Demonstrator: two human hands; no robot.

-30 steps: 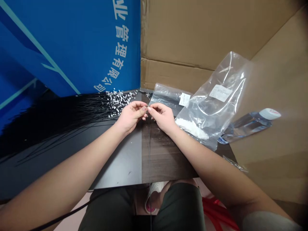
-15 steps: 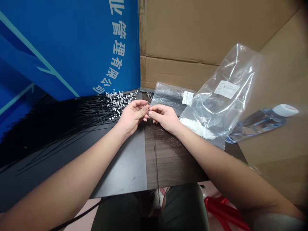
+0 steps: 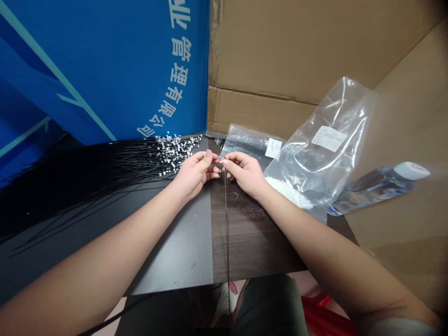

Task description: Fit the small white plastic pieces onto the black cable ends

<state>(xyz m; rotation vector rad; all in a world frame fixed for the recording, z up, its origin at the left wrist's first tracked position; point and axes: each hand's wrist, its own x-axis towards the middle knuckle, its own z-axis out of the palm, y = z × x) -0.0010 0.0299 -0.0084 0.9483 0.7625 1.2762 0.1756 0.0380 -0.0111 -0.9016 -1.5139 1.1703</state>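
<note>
1. Pinching a thin black wire, the left hand and right hand meet fingertip to fingertip near the far edge of the dark tabletop. The wire drops from their grip toward the near edge.
2. Just left, small white pieces lie along the far edge, beside a mass of black wires.
3. To the right lie a flat plastic bag, a clear bag of white pieces and a water bottle.

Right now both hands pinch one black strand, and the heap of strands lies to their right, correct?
No: the heap of strands lies to the left of the hands, as the head view shows. The left hand and right hand do pinch one black strand.
</note>
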